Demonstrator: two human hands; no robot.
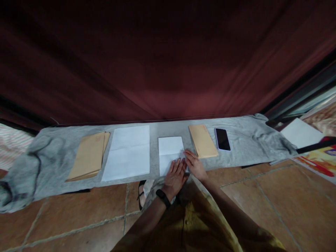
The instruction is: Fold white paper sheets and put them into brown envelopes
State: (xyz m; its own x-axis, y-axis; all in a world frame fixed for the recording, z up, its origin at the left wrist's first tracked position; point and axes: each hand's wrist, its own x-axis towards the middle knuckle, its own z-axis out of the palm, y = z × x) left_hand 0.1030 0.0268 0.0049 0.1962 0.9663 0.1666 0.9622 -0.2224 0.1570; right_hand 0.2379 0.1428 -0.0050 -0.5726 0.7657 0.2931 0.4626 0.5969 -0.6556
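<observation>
Both palms down: left hand [176, 175] flat, fingers stretched and close together, on the near part of a creased white paper [170, 144]; right hand [195, 166] also extended, fingertips at the paper's right edge, close against the left fingers. Nothing visibly gripped in either; right thumb hidden. Behind the left hand, on the wrist, a black wristband [163, 198]. Just right of the hands and slightly beyond, brown envelopes [203, 140], tilted; farther right, a phone [223, 139], dark screen upward. Left of the hands, a larger white sheet [127, 152], faintly creased; farther left, slightly fanned envelopes [88, 154]. Beneath the papers, gray cloth [249, 140]; well beyond the hands, dark red fabric [168, 80].
</observation>
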